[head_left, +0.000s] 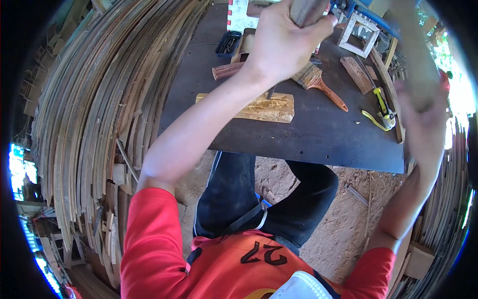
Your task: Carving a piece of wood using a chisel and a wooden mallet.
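My left hand (291, 47) is closed round a wooden piece (304, 11) beside a blue metal tool (372, 20) at the top of the dark worktable (308, 134). My right hand (422, 102), smeared by motion, grips a long blurred object (413, 40) that I cannot make out, above the table's right edge. Below my left hand lie a pale wood block (264, 105) with a dark bar on it and a wide paintbrush (326, 92). Yellow-handled pliers (382, 117), a reddish wood piece (356, 74) and a small white frame (357, 35) lie toward the right.
Long stacked boards (89, 119) line the left side, with more (450, 194) at the right. A blue tray of small metal items (228, 44) and a wood offcut (224, 71) sit at the table's back left. My legs are under the table on a dirt floor (348, 219).
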Demonstrator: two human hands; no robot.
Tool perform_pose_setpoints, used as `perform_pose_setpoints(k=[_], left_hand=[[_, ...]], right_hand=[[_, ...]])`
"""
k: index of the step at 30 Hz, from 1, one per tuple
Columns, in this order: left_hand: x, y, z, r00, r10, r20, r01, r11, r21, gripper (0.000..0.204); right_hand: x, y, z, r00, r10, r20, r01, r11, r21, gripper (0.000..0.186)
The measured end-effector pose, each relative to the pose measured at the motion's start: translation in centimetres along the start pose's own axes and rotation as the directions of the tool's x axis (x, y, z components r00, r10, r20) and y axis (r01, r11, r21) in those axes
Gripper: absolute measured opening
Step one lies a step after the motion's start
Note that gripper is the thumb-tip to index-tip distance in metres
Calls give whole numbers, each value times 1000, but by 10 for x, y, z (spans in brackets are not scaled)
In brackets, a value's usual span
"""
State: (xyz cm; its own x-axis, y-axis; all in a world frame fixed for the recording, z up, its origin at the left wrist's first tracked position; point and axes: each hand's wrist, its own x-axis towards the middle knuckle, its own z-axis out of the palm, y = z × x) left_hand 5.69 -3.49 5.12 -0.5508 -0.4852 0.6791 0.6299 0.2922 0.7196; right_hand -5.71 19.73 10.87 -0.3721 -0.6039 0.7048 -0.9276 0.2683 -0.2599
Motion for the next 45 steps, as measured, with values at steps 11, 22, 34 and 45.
perform_pose_setpoints(k=[11,22,34,45], left_hand=[[-1,0,12,998,53,-23,-50,992,113,12],[-4,-10,-11,998,10,-60,4,976,220,16],[-24,-12,-94,910,-234,-342,99,924,-369,23],[-81,27,-91,954,30,-299,-29,1000,10,20]], right_hand=[[10,3,-29,989,-60,136,77,989,-129,54],[8,-34,-5,919,182,349,-148,981,-122,53],[-106,12,84,782,399,479,-624,494,606,47],[-125,39,121,681,451,578,-685,113,720,26]])
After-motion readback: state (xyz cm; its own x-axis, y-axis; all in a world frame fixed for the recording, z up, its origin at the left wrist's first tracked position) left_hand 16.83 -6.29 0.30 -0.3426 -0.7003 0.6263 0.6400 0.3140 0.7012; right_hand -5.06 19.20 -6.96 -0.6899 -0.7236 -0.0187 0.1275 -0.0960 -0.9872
